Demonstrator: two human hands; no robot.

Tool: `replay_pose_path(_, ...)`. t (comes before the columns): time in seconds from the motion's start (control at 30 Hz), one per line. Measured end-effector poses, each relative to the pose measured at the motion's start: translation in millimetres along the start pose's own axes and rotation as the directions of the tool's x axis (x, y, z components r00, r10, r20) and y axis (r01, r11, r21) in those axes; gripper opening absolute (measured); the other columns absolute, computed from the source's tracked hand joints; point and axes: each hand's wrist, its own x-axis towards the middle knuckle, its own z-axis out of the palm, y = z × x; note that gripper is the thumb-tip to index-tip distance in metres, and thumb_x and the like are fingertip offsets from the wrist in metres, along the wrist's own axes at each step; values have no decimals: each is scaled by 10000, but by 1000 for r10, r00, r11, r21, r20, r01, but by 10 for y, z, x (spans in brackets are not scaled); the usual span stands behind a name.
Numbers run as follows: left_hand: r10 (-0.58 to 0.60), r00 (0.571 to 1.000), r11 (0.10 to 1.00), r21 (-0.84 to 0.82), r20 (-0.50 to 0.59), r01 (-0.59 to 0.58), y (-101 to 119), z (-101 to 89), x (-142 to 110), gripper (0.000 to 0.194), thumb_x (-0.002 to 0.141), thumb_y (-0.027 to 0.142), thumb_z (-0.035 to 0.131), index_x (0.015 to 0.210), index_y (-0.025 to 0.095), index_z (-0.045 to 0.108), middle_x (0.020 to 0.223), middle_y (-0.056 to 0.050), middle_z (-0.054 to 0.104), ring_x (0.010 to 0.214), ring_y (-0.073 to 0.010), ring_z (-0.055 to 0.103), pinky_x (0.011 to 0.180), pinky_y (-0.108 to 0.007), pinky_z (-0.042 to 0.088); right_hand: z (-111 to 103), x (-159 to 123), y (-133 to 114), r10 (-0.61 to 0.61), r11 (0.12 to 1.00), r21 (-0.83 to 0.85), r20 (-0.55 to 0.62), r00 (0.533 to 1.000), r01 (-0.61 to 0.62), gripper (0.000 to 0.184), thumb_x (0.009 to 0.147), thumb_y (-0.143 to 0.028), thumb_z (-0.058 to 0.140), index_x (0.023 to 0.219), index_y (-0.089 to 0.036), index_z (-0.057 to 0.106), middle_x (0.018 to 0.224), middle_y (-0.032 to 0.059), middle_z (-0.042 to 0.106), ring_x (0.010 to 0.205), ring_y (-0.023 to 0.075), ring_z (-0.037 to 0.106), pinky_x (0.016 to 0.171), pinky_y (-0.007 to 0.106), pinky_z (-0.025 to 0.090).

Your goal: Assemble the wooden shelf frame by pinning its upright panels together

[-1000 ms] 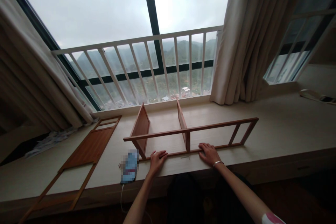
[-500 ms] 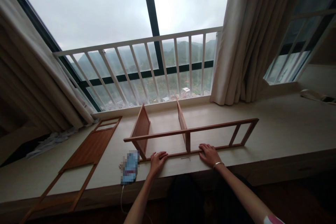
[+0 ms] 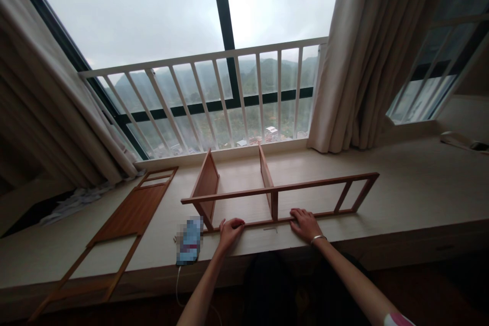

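A reddish-brown wooden frame (image 3: 324, 183) with two upright panels, the left panel (image 3: 206, 188) and the middle panel (image 3: 266, 168), lies on its side on the pale window ledge. My left hand (image 3: 231, 231) has its fingers closed over the lower rail, left of the middle panel. Farther right, my right hand (image 3: 304, 225) curls its fingers over the same rail; a bracelet (image 3: 318, 238) circles that wrist. Between the hands, a small thin metal piece, perhaps a hex key (image 3: 270, 229), lies on the ledge. The undersides of my fingers are hidden.
Left lies a second flat wooden frame with a panel (image 3: 132, 211), its end jutting past the ledge's front edge. A blurred-out phone-like object (image 3: 190, 242) with a white cable (image 3: 178, 285) sits beside my left hand. Behind stand a white railing (image 3: 206, 58) and curtains (image 3: 355, 61).
The view has shifted very slightly. Both hands stay on the lower rail, and the wooden frame keeps its place on the ledge.
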Motion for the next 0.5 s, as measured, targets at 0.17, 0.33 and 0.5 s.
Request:
replay_pose_path(0.17,-85,992,992,-81,98,93,102,-114,57,262,611,376,533,740,189,664,781,-56,667,803,-222,589,841,-390,356,-7,2,-13,2,1000,-9,12,1000,-2,342,726,-331,437,1055,-253,488,1089,38,517,962,207,433,811,328,262)
replay_pose_path(0.33,-147,979,981,-108,140,163,195,-183,71,286,575,361,556,735,150,666,760,-66,667,824,-233,582,788,-367,396,-19,7,-13,0,1000,-5,9,1000,0,343,728,-334,437,1056,-248,488,1080,39,521,957,203,436,814,327,261)
replay_pose_path(0.5,-149,975,986,-51,166,159,229,-203,90,280,586,362,545,739,162,668,777,-62,667,852,-237,574,822,-379,368,-14,3,-3,-5,1000,7,-7,1000,5,335,732,-339,431,1049,-247,488,1077,42,523,951,208,437,814,331,262)
